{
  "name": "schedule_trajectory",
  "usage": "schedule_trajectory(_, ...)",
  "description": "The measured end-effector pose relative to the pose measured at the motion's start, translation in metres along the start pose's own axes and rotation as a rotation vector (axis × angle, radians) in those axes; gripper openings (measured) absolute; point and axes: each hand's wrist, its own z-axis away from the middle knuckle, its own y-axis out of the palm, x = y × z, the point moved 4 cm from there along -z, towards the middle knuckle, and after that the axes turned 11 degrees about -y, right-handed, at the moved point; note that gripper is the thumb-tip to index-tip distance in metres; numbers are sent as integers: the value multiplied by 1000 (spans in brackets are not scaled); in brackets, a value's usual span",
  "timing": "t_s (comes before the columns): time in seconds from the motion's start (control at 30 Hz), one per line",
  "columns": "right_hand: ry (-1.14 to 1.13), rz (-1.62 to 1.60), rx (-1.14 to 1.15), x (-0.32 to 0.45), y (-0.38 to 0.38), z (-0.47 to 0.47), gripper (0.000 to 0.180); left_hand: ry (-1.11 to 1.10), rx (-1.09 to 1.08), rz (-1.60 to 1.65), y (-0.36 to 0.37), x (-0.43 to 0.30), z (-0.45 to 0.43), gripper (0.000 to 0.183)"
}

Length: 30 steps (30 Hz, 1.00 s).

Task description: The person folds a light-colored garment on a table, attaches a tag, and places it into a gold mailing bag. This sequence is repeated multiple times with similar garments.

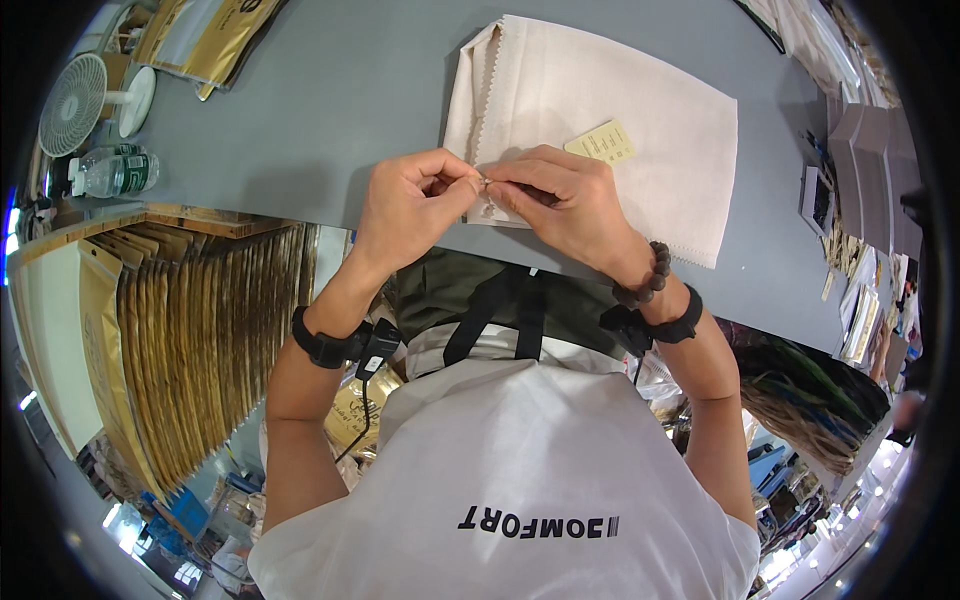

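Folded pale cream fabric (645,90) with zigzag-cut edges lies on the grey table before me. Over its near left edge, my left hand (420,196) and my right hand (562,196) meet fingertip to fingertip. Thumb and forefinger of each pinch a tiny item (484,181), too small and covered to name. A pale yellow paper tag (602,142) bearing print rests on the fabric, just beyond my right hand's knuckles. Whether the tag is tied to the pinched item is hidden by the right hand.
To the left are clear plastic bottles (116,172), a white fan (75,105) and gold packaging bags (206,37). Many gold bags (202,330) stand in a row below the table edge. Folded grey-mauve cardboard (874,176) and a small black-and-white box (816,201) sit at right.
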Motion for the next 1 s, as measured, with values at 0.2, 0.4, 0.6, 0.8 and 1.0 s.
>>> schedule_trajectory(0.2, -75, 86, 0, 8, 2, 3, 26, -8, 13, 45, -4, 3, 1, 11)
schedule_trajectory(0.4, 29, 10, 36, -4, 4, 7, 22, 193, -303, -160, -19, -10, -4, 16)
schedule_trajectory(0.6, 333, -429, -360, -17, -9, 16, 14, 273, -519, -586, -16, -33, -27, 27)
schedule_trajectory(0.8, 307, -412, -738, -16, -33, 37, 19, 204, -384, -377, 1, -37, -45, 20)
schedule_trajectory(1.0, 188, -362, -805, -9, -32, 43, 17, 436, -301, -400, 28, -32, -50, 22)
